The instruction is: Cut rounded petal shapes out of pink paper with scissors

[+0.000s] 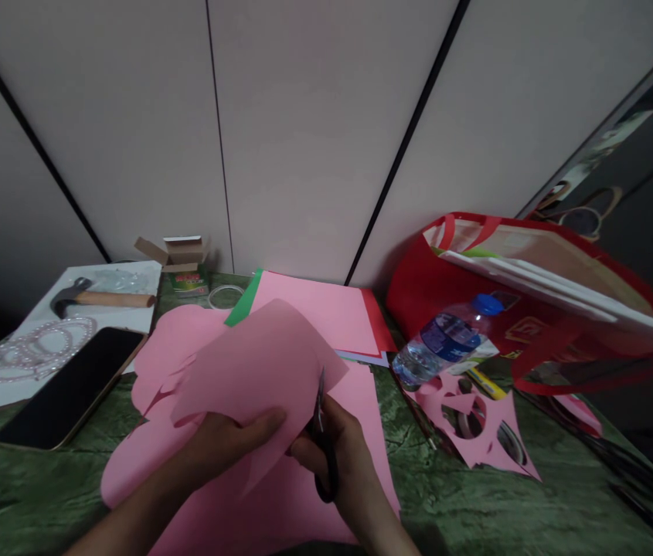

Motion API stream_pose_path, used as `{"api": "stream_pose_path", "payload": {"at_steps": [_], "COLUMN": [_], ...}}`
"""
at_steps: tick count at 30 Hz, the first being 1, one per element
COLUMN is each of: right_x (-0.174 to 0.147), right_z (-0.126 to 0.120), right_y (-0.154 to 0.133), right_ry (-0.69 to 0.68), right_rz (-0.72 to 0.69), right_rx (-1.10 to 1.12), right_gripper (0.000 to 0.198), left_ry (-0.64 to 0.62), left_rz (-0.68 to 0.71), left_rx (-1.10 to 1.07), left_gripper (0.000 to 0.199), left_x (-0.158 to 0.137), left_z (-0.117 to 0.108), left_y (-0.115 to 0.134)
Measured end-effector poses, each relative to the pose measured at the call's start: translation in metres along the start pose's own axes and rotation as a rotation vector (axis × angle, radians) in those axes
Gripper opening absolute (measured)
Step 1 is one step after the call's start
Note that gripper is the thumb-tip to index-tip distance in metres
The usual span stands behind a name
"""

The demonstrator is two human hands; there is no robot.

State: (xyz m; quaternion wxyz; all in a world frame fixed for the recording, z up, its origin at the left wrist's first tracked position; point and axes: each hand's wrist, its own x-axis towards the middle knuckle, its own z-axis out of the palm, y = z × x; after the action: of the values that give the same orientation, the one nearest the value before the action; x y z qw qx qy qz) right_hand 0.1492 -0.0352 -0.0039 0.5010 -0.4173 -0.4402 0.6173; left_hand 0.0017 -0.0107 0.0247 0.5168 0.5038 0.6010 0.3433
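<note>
A sheet of pink paper (262,363) is pinched in my left hand (227,440), the thumb on top and the other fingers hidden beneath. My right hand (343,455) grips black-handled scissors (324,448), whose blades point away from me at the sheet's right side. The blades overlap the sheet's edge there; how far apart they are is hard to make out. Under both hands lie larger pink sheets (375,432). To the left, pink pieces with rounded, scalloped edges (169,340) are piled, partly covered by the held sheet.
A phone (71,390), a hammer (106,299) and beaded strands (42,347) lie left. A small open box (187,270) stands behind. On the right are a water bottle (447,340), cut pink scraps (500,432) and a red bag (419,270). Coloured sheets (320,309) lie near the wall.
</note>
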Motion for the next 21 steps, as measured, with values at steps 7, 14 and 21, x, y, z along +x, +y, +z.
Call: {"api": "stream_pose_path", "payload": {"at_steps": [7, 14, 21], "right_x": [0.0, 0.0008, 0.0013], "right_z": [0.0017, 0.0025, 0.0017], "right_y": [-0.0022, -0.0012, 0.0017], "right_ry": [0.008, 0.039, 0.05], "right_rz": [0.006, 0.03, 0.028], "right_rx": [-0.04, -0.055, -0.083], "right_gripper": [0.035, 0.039, 0.034], "left_ry": [0.004, -0.006, 0.014], "left_rz": [0.02, 0.037, 0.043], "left_rx": [0.023, -0.022, -0.014], "left_gripper": [0.024, 0.019, 0.022], "left_x": [0.0003, 0.0007, 0.0018], "left_z": [0.0004, -0.0002, -0.0013], "left_y": [0.0003, 0.0014, -0.0005]}}
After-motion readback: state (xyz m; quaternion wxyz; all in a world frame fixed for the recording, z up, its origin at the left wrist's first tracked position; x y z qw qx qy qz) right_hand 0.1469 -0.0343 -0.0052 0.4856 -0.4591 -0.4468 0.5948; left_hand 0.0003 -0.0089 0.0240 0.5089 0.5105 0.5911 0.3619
